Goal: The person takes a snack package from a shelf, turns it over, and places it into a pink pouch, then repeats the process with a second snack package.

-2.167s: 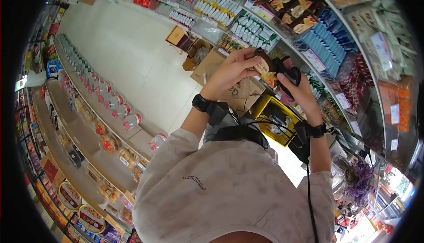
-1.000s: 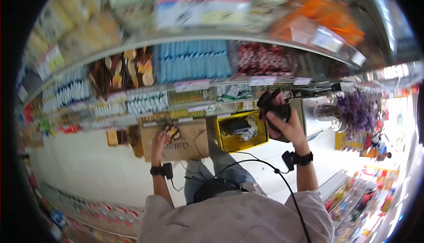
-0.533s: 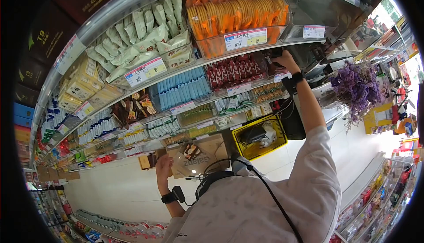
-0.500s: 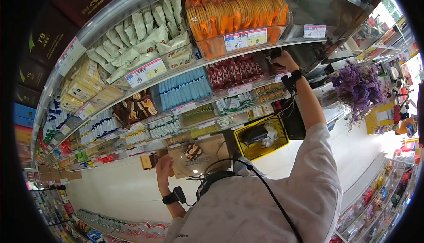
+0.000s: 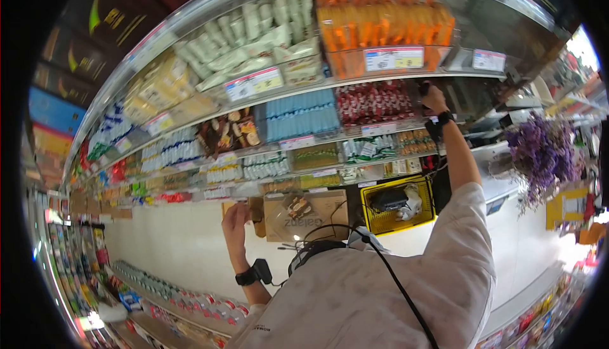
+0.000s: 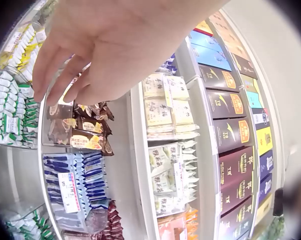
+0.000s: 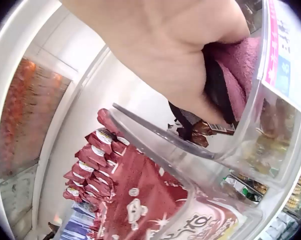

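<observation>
Shop shelves [image 5: 293, 91] w/ snack pkts, R hand [image 5: 434, 100] in a bin

R hand grips the pink cloth [image 7: 240, 67] & a black item [image 7: 216, 89] inside a clear bin [image 7: 246, 150], right side, next to the maroon pkts [image 5: 374, 100]. L hand [image 5: 236, 218] open, fingers loosely bent, near the carton's [image 5: 333, 213] left side. Brown pkts [image 5: 298, 207] over the carton; yellow basket [image 5: 401, 227] w/ stuff inside, just right of it.

The basket [image 5: 401, 226] is yellow; the flowers [image 5: 542, 155], purple; the cloth [image 7: 240, 65], pink; the shirt [image 5: 380, 285], pale with grey mottling; the slim packets [image 5: 301, 117], light blue; a wrapper [image 7: 140, 195], dark red with white print.
</observation>
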The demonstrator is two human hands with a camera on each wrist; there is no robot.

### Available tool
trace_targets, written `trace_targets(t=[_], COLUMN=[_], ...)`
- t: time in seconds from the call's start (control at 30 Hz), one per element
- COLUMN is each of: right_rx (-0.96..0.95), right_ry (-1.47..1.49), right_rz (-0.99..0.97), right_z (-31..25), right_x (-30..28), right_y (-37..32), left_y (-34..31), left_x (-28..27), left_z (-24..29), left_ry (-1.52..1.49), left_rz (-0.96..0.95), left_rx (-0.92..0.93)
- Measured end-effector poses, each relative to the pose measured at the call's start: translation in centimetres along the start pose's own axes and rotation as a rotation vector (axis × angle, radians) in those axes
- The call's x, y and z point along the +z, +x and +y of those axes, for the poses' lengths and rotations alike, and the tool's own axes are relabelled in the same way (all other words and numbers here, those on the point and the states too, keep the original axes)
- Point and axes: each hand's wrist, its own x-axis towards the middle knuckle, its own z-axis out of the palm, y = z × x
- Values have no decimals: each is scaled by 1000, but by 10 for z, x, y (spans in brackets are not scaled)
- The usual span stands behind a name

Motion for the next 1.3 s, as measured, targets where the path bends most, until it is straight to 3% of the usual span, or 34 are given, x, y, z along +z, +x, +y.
trace_targets(t=[0.1,0.17,0.23,0.3,0.37,0.43,0.5,0.57,0.6,0.63,0.73,0.77,0.83,0.93,1.03,1.07,1.17,1.3], right_rx=[-176,-309,-416,-530,-489,-429,-551,-648,-629,-609,-822,-867,-949,-890,-874,-843,-816,-714], right_ry=[33,22,29,115,362,662,694,573,579,583,694,709,759,749,966,1005,1081,1041], right_rz=[63,404,561,577,495,176,-56,-26,-121,-214,-299,-411,-335,-238,-279,-403,-522,-458], right_z=[5,4,-21,-13,-27,-40,-80,-98,-130,-168,-225,-245,-268,-278,-296,-297,-307,-316], right_x=[-23,-29,-61,-71,-87,-93,-92,-54,-60,-66,-52,-57,-48,-36,-45,-47,-51,-45], right_y=[-13,-32,-89,-119,-170,-210,-251,-270,-296,-323,-347,-355,-372,-388,-416,-417,-412,-409], left_y=[-5,-6,-12,-20,-20,-22,-27,-31,-33,-36,-41,-43,-46,-43,-41,-42,-42,-47], left_x=[14,17,21,30,31,33,42,55,62,71,91,94,97,93,75,68,49,42], left_z=[35,44,64,83,86,92,108,124,128,128,131,133,132,130,127,128,123,124], left_ry=[-47,-73,-62,-78,-80,-89,-105,-126,-134,-164,-226,-224,-234,-262,-441,-486,-604,-737], left_rz=[38,-17,-55,-62,-129,-183,-227,-300,-343,-353,-392,-406,-370,-213,-188,-175,-269,-423], left_rx=[11,102,150,159,193,243,312,214,169,215,335,361,447,561,393,365,285,248])
